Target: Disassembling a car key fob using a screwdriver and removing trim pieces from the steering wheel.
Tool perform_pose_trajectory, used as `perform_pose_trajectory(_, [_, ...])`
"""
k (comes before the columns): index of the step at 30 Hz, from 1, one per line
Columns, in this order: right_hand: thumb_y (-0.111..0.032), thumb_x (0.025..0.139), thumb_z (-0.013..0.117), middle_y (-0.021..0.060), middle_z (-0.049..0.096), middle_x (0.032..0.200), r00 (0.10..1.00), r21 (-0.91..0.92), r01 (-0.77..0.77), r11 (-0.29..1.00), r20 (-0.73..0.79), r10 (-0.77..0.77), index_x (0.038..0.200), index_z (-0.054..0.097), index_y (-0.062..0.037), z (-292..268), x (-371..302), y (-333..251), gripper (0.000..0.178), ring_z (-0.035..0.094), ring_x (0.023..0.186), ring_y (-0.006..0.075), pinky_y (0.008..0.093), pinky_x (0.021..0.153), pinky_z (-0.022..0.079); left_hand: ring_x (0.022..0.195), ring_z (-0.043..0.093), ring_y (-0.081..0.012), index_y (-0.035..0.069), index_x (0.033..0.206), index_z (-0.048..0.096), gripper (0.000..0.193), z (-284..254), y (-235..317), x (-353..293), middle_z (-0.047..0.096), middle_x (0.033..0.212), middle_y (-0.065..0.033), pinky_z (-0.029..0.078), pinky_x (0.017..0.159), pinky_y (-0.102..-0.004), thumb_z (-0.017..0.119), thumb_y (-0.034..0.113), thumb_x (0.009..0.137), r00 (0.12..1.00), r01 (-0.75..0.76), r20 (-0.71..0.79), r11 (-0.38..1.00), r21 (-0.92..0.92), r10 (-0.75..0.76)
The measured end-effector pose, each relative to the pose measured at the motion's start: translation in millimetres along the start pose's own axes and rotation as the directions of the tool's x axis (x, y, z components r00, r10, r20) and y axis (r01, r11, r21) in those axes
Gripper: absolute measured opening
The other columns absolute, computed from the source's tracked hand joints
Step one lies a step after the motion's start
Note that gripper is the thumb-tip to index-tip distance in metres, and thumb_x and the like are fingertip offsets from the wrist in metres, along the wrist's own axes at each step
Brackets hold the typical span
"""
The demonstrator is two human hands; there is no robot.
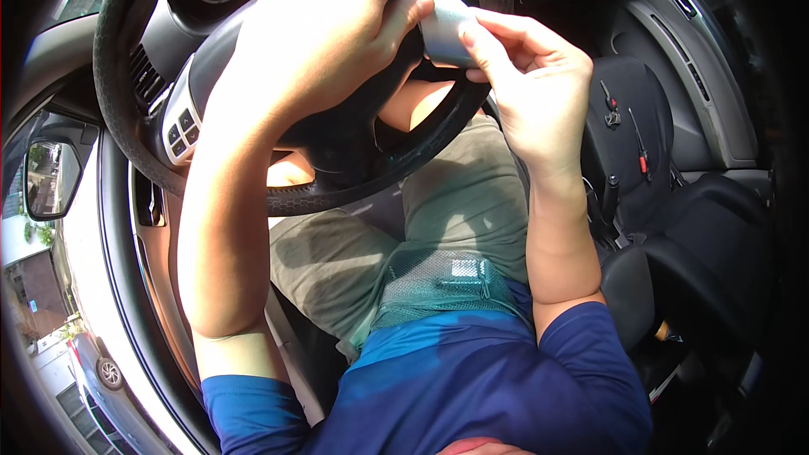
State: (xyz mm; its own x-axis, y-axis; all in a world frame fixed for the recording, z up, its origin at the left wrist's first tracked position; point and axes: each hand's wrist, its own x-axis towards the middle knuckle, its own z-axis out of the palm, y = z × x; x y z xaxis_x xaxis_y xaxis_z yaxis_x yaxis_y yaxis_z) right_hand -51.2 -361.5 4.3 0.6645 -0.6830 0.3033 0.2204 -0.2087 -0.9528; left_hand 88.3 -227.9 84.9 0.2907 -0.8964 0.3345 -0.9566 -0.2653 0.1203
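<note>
A smooth, pale blue-grey piece with a flat or slightly curved face [445,24] is held up between my two hands, over the right part of the steering wheel [337,198]. I cannot make out its exact kind. My left hand [337,21] reaches across the wheel, its thumb against the piece's left edge; its other fingers are partly hidden behind the hand and in glare. My right hand [531,67] pinches the piece's right edge between thumb and fingers.
On the dark passenger seat [657,109] lie a thin screwdriver with a red handle [643,160] and a small red-and-metal item [611,108]. A green mesh pouch [413,291] rests on my lap. To my left are the door edge and a side mirror [52,179].
</note>
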Motion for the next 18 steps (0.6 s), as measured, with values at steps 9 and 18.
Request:
perform_pose_trajectory(9, [0.002, 0.092, 0.078, 0.0071, 0.076, 0.089, 0.994, 0.004, 0.104, 0.995, -0.032, -0.103, 0.107, 0.078, 0.0029, 1.5, -0.6, 8.8, 0.015, 0.070, 0.075, 0.0081, 0.0219, 0.071, 0.057, 0.109, 0.070, -0.0323, 0.005, 0.128, 0.066, 0.035, 0.1, -1.6, -0.5, 0.073, 0.115, -0.0165, 0.051, 0.099, -0.0432, 0.066, 0.023, 0.098, 0.999, -0.043, -0.002, 0.999, -0.003, 0.043])
perform_pose_trajectory(18, [-0.001, 0.091, 0.080, 0.0069, 0.077, 0.091, 0.991, -0.068, 0.110, 0.992, -0.065, -0.115, 0.106, 0.079, 0.0013, -2.4, -1.0, 14.8, 0.014, 0.072, 0.078, 0.0099, 0.0230, 0.070, 0.057, 0.107, 0.068, -0.0357, 0.003, 0.131, 0.064, 0.057, -8.4, -0.9, -9.0, 0.071, 0.116, -0.0195, 0.051, 0.101, -0.0443, 0.075, 0.031, 0.083, 0.995, -0.092, -0.035, 0.987, -0.128, 0.089])
